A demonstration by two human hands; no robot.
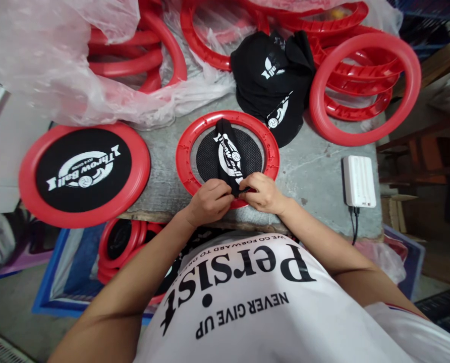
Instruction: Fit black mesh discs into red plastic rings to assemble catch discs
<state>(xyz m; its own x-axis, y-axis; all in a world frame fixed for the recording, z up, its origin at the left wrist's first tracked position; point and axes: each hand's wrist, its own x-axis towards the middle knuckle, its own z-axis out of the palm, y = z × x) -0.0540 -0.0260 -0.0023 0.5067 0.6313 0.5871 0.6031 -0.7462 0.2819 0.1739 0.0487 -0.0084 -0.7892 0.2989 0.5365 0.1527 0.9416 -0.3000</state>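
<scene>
A red plastic ring lies on the grey table straight before me. A black printed mesh cloth is bunched across its middle. My left hand and my right hand meet at the ring's near rim, both pinching the cloth's near edge against it. The fingers of both hands are curled closed on the fabric.
A finished red disc with a black "Throw Ball" face lies at the left. A pile of black cloths sits behind the ring. Stacks of red rings and clear plastic bags fill the back. A white power bank lies at the right.
</scene>
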